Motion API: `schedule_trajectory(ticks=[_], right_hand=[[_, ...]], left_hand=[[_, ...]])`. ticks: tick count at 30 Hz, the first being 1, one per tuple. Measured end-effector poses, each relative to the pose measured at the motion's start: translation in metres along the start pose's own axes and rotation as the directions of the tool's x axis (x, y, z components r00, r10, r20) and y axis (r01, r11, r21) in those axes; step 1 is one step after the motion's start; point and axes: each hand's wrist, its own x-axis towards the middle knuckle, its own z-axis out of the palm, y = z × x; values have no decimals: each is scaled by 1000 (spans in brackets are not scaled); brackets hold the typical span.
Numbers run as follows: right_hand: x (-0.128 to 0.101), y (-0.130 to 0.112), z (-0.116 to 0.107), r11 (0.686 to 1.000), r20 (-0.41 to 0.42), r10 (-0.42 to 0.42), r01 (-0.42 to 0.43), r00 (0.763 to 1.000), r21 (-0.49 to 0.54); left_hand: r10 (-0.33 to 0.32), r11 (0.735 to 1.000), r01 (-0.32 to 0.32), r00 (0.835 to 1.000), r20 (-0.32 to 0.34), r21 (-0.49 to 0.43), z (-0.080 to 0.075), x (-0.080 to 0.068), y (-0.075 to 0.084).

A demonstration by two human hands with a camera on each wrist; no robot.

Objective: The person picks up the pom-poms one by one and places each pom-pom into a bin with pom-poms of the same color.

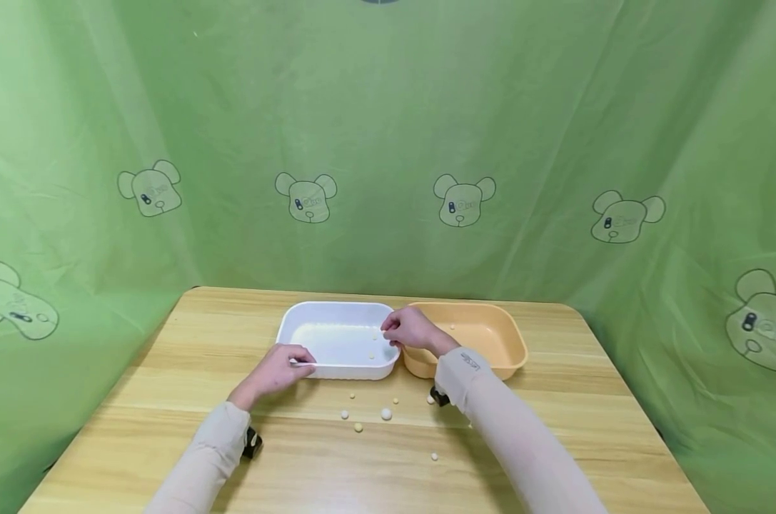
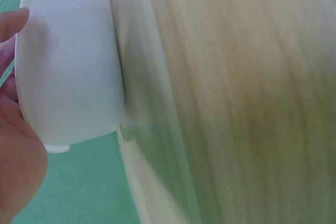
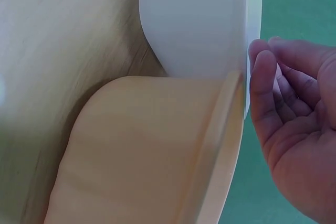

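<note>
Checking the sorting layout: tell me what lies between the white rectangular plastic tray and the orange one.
Nothing: in the head view the white tray and orange tray sit side by side, rims touching. The right wrist view confirms it.

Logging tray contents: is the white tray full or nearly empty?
Nearly empty: the white tray shows a bare floor with only a couple of small balls.
</note>
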Motion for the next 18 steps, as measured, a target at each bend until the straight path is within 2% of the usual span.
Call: schedule_trajectory(ticks=[10,18], right_hand=[[8,2,-1,1000,-15,19,-19,1000,-12],[11,3,-2,1000,-13,24,-24,1000,-6]], left_hand=[[-22,1000,22,1000,3,5,-1,1,0],[-13,1000,13,1000,13,-11,-1,0,0]])
